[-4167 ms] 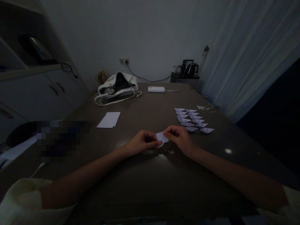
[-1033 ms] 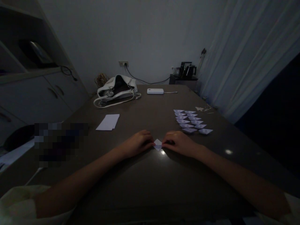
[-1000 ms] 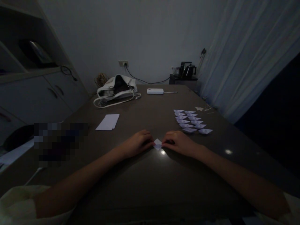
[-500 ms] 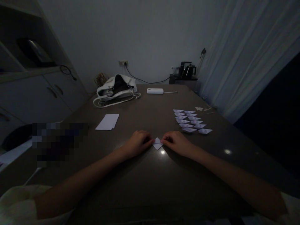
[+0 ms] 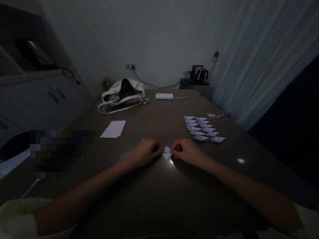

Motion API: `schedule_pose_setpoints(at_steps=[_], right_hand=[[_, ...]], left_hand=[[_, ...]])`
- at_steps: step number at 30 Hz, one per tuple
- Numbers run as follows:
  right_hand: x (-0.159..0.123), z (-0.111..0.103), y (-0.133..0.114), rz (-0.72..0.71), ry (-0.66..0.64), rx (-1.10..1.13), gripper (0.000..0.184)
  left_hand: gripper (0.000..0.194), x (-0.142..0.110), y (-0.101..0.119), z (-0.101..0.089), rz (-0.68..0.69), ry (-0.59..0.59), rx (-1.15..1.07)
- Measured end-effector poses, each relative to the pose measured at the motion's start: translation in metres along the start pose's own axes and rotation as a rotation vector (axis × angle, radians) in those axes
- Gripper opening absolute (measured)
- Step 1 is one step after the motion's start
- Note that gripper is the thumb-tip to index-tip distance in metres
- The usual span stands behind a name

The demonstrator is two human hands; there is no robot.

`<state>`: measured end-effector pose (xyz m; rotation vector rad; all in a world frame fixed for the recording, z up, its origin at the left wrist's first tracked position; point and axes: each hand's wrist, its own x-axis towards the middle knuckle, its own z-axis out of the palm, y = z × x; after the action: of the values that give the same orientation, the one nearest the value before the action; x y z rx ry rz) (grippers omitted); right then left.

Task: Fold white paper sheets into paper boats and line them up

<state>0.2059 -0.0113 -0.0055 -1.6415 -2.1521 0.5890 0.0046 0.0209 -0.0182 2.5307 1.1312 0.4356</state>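
A small folded paper [image 5: 166,153], white and diamond-shaped, lies between my hands near the middle of the table. My left hand [image 5: 147,151] pinches its left corner between thumb and fingers. At the right corner, the thumb and forefinger of my right hand [image 5: 186,151] close on the paper. To the right, several folded paper boats [image 5: 200,128] are set out in two slanting columns. A stack of white paper sheets [image 5: 113,129] rests on the left side of the table.
Toward the back of the brown table [image 5: 139,199] are a white handbag [image 5: 123,96] and a white power bank [image 5: 164,96] with a short cable. Paper scraps [image 5: 216,116] lie near the right edge. Beyond the far edge stands a black kettle [image 5: 200,76].
My right thumb and fingertips have shifted slightly at the paper's right corner. The whole view has moved a little; the paper and my left hand hold their places.
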Motion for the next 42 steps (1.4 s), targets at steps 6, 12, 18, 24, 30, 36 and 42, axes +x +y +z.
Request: schedule_pose_setpoints(at_steps=[6,12,18,24,30,36,42], right_hand=[[0.002,0.004,0.002,0.039,0.013,0.009,0.012],[0.003,0.004,-0.001,0.069,0.013,-0.004,0.011],[0.004,0.003,-0.004,0.087,0.004,-0.041,0.009],[0.004,0.003,0.001,0.029,0.014,-0.031,0.007],[0.007,0.0,0.007,-0.032,-0.037,0.041,0.011],[0.006,0.001,0.007,-0.095,-0.042,0.07,0.009],[0.006,0.003,0.008,-0.137,-0.041,0.113,0.009]], left_hand=[[0.028,0.002,0.002,0.0,-0.049,-0.017,0.001],[0.028,0.004,0.006,-0.002,-0.096,-0.042,0.012],[0.029,0.004,0.007,-0.003,-0.12,-0.057,0.001],[0.031,0.003,-0.005,-0.003,-0.112,-0.039,-0.018],[0.027,0.003,-0.003,-0.007,-0.106,-0.006,0.024],[0.009,0.001,0.006,-0.006,0.033,0.019,0.036],[0.02,-0.002,0.008,-0.006,0.127,0.006,0.126]])
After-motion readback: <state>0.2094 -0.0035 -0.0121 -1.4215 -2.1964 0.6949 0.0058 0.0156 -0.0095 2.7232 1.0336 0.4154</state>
